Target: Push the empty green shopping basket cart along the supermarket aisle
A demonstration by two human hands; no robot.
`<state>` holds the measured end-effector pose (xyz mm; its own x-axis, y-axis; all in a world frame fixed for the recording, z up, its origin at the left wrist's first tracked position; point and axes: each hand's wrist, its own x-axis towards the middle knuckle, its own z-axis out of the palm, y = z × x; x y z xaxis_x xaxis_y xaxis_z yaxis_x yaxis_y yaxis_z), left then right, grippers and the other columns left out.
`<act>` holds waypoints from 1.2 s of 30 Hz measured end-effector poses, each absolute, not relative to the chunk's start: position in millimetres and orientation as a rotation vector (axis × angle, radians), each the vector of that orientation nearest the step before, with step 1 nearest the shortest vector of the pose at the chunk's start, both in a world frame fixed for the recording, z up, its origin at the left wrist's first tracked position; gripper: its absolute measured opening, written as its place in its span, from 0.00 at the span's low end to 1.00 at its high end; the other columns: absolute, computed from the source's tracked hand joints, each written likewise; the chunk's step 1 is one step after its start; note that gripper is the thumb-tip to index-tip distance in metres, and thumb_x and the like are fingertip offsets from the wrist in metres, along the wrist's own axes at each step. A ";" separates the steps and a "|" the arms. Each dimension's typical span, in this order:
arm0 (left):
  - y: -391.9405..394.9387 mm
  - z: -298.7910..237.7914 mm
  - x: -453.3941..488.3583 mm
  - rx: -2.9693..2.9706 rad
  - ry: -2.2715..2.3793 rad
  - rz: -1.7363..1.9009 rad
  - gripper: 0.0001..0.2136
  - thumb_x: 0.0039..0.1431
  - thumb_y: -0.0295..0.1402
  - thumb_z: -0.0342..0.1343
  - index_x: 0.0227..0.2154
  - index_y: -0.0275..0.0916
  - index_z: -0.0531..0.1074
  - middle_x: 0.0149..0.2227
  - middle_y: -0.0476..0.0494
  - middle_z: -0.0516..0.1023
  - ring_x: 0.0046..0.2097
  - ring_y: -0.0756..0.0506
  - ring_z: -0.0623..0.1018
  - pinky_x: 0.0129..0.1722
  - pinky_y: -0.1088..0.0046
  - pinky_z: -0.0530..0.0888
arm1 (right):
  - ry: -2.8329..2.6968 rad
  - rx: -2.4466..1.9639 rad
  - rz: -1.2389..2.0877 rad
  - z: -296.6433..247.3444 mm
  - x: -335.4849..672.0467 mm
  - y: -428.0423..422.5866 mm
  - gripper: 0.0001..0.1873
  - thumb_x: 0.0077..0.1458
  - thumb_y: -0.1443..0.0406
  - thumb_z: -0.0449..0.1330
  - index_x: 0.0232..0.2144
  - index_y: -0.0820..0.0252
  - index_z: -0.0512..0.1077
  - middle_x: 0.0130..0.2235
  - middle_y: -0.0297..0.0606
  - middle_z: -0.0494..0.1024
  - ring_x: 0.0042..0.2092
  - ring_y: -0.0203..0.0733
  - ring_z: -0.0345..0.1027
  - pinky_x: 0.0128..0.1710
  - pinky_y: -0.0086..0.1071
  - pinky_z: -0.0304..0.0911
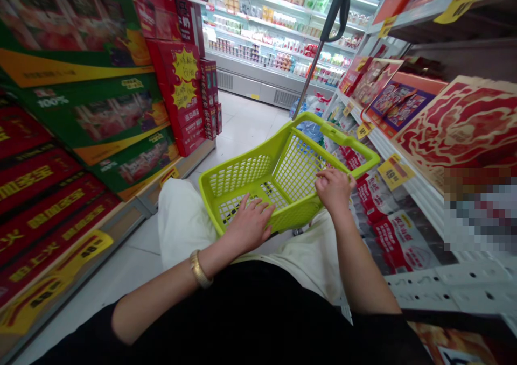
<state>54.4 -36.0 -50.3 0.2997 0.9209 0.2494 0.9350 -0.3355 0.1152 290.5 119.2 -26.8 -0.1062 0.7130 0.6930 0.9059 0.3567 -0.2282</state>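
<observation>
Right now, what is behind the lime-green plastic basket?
Bluish plastic bottles and, farther back, a grey-fronted refrigerated display. The basket covers part of the bottles; their number cannot be seen.

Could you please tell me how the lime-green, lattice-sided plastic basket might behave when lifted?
The basket is probably light for its size, given its many openings. It looks fairly stiff, as it shows a clean outline. Its tall metal pole could make it tip.

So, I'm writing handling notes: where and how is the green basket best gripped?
Probably by the black handle, coming from beyond the far end: its elongated loop seems to offer room for fingers, and the pole holds it well above the green basket.
</observation>
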 end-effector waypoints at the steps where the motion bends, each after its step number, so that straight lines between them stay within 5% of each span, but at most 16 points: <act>1: -36.2 -50.1 54.6 -2.490 -1.777 -0.427 0.22 0.64 0.38 0.58 0.59 0.40 0.70 0.56 0.38 0.78 0.62 0.37 0.73 0.70 0.46 0.55 | -1.871 -1.415 -0.334 -29.8 290.1 119.5 0.08 0.54 0.67 0.60 0.32 0.53 0.80 0.43 0.39 0.81 0.48 0.50 0.67 0.62 0.53 0.44; 10: -36.3 -49.9 53.9 -2.483 -1.772 -0.405 0.21 0.64 0.39 0.57 0.58 0.41 0.70 0.57 0.38 0.78 0.62 0.37 0.73 0.70 0.47 0.54 | -1.999 -1.462 -0.248 -75.0 275.7 132.6 0.12 0.52 0.70 0.58 0.35 0.53 0.79 0.38 0.40 0.77 0.47 0.50 0.65 0.55 0.47 0.53; 17: -36.1 -50.0 53.6 -2.499 -1.773 -0.398 0.22 0.64 0.39 0.57 0.60 0.41 0.69 0.57 0.37 0.77 0.62 0.36 0.72 0.69 0.45 0.55 | -1.883 -1.425 -0.339 -35.5 295.2 128.4 0.09 0.54 0.66 0.58 0.33 0.53 0.80 0.43 0.39 0.80 0.47 0.50 0.67 0.62 0.55 0.42; 36: -37.3 -45.3 55.6 -2.511 -1.798 -0.394 0.22 0.65 0.40 0.57 0.59 0.40 0.69 0.58 0.37 0.77 0.62 0.35 0.72 0.69 0.43 0.56 | -1.717 -1.497 -0.354 4.8 336.5 165.9 0.12 0.50 0.65 0.57 0.32 0.59 0.80 0.40 0.45 0.80 0.44 0.51 0.68 0.58 0.53 0.48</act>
<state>55.6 -37.3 -45.3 0.3010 0.9278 0.2205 0.9350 -0.3326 0.1229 336.5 165.9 4.8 0.0338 0.6937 0.7195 0.9217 0.2567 -0.2908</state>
